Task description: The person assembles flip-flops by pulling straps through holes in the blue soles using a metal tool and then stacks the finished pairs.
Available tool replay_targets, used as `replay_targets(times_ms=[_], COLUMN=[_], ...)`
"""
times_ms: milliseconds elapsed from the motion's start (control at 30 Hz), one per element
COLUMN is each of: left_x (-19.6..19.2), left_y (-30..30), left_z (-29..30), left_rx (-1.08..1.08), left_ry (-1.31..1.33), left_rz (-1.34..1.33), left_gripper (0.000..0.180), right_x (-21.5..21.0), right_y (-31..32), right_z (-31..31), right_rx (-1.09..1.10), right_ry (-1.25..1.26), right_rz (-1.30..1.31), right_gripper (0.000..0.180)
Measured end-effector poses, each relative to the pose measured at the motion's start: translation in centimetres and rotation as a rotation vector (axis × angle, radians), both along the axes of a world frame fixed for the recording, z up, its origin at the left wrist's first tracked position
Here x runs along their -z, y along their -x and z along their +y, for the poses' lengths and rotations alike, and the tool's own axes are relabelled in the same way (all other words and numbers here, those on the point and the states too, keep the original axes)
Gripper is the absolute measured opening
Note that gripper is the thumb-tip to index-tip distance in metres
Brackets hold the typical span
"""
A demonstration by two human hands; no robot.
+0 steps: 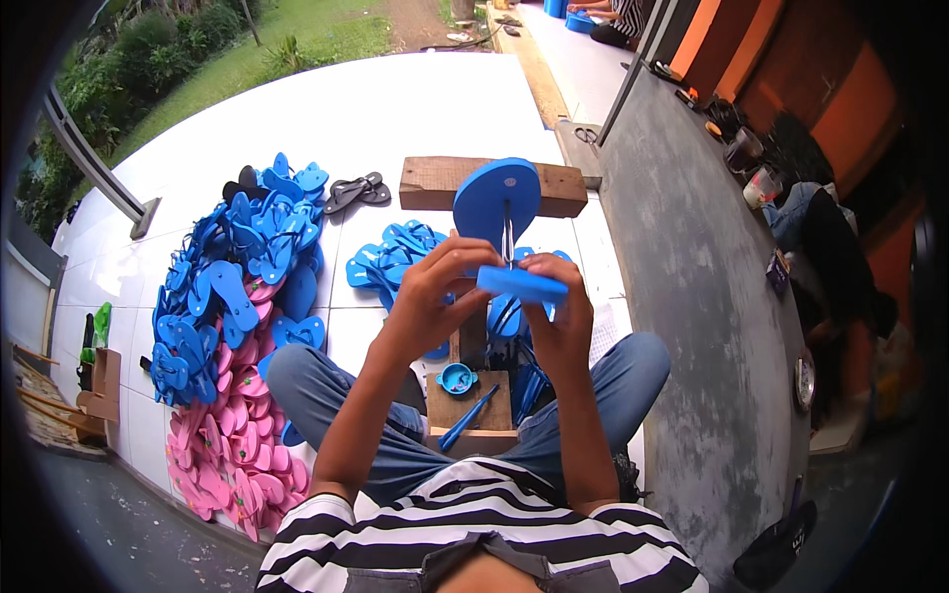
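Observation:
Between my knees, my left hand and my right hand both grip a blue flip-flop sole, seen nearly edge-on. Just beyond stands a blue rounded sole piece with a small pale spot. A thin metal shaft runs from that piece down to my fingertips. Whether both blue parts belong to one sole I cannot tell. Below my hands, a small blue bowl with bits inside rests on a wooden board. Beside it lies a blue pointed tool.
A wooden beam lies beyond my hands, with blue flip-flops nearer me. Large heaps of blue flip-flops and pink flip-flops cover the tiles at left. Black sandals sit behind. Scissors lie far right; other people sit nearby.

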State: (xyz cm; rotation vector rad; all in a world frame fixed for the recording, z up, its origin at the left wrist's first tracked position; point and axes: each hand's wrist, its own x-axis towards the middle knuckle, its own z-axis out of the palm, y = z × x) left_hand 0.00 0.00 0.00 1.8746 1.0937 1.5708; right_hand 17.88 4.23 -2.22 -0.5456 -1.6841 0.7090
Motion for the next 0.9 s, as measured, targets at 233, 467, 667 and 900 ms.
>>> replay_targets(times_ms=[233,467,667,900], left_x=[0.7,0.9,0.7,0.6], left_y=[0.6,0.3,0.2,0.0], left_z=[0.2,0.7,1.1,1.1], left_rx=[-0.023,-0.084,-0.119,-0.094], left_ry=[-0.221,-0.186,-0.263,-0.281], left_rz=[0.175,0.047,0.123,0.019], left_gripper=[0.030,0.026,0.028,0.030], right_x=[0.7,0.4,0.8,0.1], right_y=[-0.9,-0.1,-0.1,0.1], right_z=[-0.5,1.0,1.2,0.8], right_rx=[0.119,0.076,0.060,0.069], right_ry=[-0.267,-0.249,-0.213,-0.207], right_rz=[-0.152,-0.100,-0.057,-0.046], right_gripper=[0.023,0.026,0.034,0.042])
